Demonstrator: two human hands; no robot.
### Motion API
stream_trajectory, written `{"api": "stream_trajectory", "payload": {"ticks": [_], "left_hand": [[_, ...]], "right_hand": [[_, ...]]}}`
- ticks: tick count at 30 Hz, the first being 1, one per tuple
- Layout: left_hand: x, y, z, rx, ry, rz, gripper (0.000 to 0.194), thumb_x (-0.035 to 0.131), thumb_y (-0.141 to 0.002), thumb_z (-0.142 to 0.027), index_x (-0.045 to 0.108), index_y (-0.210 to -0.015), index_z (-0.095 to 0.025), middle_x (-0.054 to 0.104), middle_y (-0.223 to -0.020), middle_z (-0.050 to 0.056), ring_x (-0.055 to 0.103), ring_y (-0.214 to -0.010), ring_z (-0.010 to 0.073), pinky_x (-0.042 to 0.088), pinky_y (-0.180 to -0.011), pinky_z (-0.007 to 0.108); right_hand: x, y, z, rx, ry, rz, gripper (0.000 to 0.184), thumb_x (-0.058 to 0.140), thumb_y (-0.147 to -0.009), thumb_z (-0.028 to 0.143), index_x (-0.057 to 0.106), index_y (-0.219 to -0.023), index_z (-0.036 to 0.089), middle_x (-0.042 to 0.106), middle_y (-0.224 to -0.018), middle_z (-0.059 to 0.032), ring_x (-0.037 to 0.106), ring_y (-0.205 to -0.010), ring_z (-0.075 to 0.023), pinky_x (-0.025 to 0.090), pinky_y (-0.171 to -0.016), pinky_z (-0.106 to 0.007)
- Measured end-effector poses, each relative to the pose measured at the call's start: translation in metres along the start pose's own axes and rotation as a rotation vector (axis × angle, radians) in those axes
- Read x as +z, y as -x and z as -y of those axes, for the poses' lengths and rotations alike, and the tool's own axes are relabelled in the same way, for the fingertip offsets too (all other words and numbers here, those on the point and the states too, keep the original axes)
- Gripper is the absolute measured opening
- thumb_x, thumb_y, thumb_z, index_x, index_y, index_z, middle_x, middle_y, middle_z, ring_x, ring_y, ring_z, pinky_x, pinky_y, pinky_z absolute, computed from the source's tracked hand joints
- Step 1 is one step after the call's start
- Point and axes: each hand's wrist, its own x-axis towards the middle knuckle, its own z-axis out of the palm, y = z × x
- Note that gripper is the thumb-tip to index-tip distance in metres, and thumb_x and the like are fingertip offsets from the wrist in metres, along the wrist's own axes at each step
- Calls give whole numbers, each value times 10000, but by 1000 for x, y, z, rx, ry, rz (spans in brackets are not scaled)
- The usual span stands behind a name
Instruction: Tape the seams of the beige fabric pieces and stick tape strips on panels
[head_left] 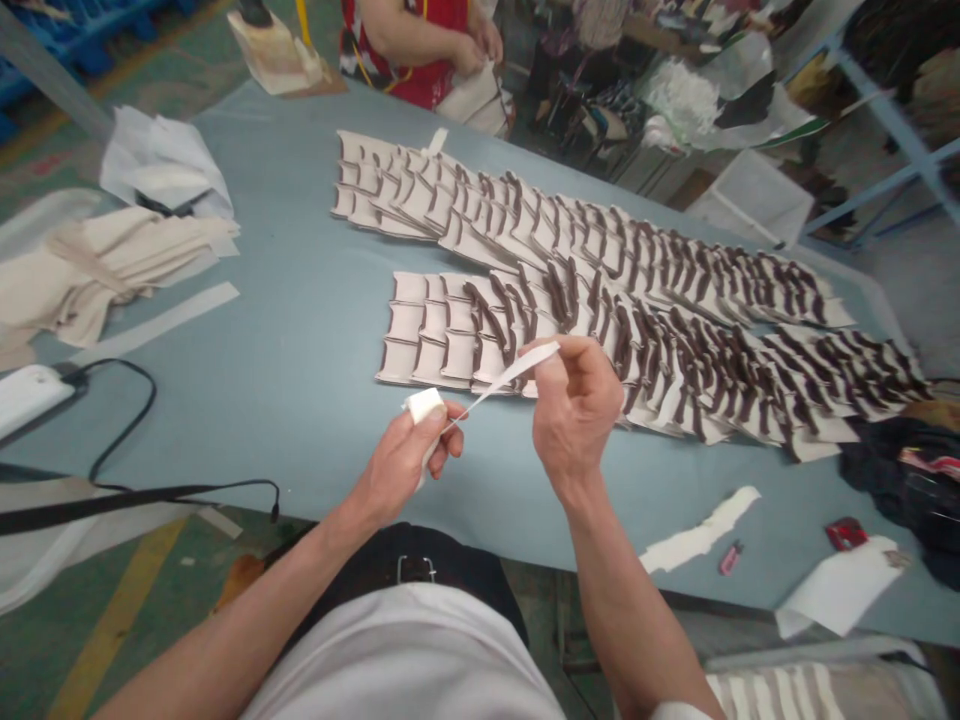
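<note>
My left hand [409, 455] is closed round a small white roll of tape [424, 405] just above the near edge of the blue-grey table [300, 330]. A white strip of tape [510, 373] runs from the roll up to my right hand [574, 405], which pinches its free end between thumb and fingers. Just beyond my hands lie two long overlapping rows of cream pieces with dark brown trim [637, 310], fanned across the table.
Folded cream cloth [97, 265] and white sheets [161, 160] lie at the left, with a black cable [120, 440] and a white device [26, 395]. A torn white scrap [697, 535], a pink lighter [730, 557] and a red object [847, 532] lie near the right. Another person [427, 40] works at the far side.
</note>
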Motion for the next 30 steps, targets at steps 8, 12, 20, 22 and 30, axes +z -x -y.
{"api": "stream_trajectory", "payload": {"ticks": [8, 12, 20, 22, 30], "left_hand": [[9, 12, 24, 65, -189, 2, 600, 556, -993, -719, 747, -1027, -151, 399, -649, -41, 318, -555, 127, 251, -492, 270], [7, 14, 33, 31, -197, 101, 627, 553, -977, -750, 697, -1104, -153, 324, -645, -76, 261, -552, 126, 220, -500, 274], [17, 28, 22, -99, -408, 291, 655, 391, -1004, -774, 642, -1009, -169, 272, -638, -91, 250, -581, 142, 246, -562, 297], [20, 26, 20, -106, -430, 277, 660, 376, -989, -797, 623, -969, -186, 262, -631, -94, 238, -577, 143, 244, -568, 304], [28, 29, 39, -185, -435, 266, 682, 367, -953, -860, 594, -859, -223, 259, -627, -83, 242, -587, 155, 242, -577, 308]], "right_hand": [[40, -13, 3, 332, -465, -11, 225, 462, -1051, 425, 490, -930, 238, 640, -773, 25, 618, -587, -98, 544, -586, -219], [53, -34, -8, 137, -343, -66, 311, 444, -1078, 549, 448, -976, 255, 494, -783, 44, 557, -613, -98, 499, -586, -230], [62, -102, -44, 76, -238, -98, 374, 431, -1103, 554, 480, -924, 229, 443, -778, 43, 595, -718, -111, 526, -680, -250], [66, -113, -51, 188, -282, -76, 397, 406, -1114, 532, 455, -848, 240, 438, -706, 54, 539, -614, -102, 487, -603, -237], [45, -147, -81, 218, -181, -132, 479, 452, -1077, 586, 327, -742, 268, 346, -640, 65, 390, -591, -110, 350, -539, -235]]}}
